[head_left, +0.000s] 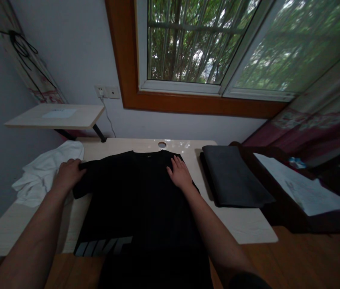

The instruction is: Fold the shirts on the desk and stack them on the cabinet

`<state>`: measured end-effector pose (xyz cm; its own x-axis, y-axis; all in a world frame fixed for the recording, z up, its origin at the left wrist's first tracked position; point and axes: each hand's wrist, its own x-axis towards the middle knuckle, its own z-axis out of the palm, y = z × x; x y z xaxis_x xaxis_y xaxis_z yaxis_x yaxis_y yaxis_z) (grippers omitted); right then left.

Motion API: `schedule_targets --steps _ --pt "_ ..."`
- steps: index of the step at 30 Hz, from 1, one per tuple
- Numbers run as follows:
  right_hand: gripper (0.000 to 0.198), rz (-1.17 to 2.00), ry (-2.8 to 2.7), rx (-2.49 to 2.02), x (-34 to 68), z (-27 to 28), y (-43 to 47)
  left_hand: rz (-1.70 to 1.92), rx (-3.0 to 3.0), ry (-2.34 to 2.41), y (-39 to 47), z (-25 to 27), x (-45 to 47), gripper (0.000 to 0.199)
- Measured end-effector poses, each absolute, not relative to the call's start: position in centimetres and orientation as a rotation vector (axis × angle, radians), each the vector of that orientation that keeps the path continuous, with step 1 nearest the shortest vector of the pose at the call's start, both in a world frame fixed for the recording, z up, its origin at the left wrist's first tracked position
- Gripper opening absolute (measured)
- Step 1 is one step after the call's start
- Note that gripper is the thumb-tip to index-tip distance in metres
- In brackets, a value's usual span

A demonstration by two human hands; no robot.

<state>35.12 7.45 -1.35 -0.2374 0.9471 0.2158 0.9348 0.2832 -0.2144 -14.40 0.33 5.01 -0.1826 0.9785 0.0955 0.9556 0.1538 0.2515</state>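
A black T-shirt [140, 192] lies spread on the pale wooden desk [242, 224], its neckline toward the wall and a grey print near its lower left hem. At the end of its left sleeve, my left hand [70, 172] has its fingers closed on the cloth. My right hand [180, 171] rests flat near the right shoulder, fingers stretched out. Just left of my left hand is a crumpled white cloth [43, 172]. Beyond my right hand, folded dark grey cloth [233, 176] lies stacked on the desk.
A small raised shelf [25, 116] stands at the back left, bearing a sheet of paper. Behind the desk are a wall socket [106, 92] with a cable and a wood-framed window. To the right, a dark surface [278, 188] holds a large white sheet [305, 188].
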Motion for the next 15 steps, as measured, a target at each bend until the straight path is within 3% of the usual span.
schedule_targets --steps 15 --pt "0.063 0.045 -2.247 -1.710 35.2 -1.5 7.5 0.443 2.011 2.347 -0.2 10.6 -6.0 0.059"
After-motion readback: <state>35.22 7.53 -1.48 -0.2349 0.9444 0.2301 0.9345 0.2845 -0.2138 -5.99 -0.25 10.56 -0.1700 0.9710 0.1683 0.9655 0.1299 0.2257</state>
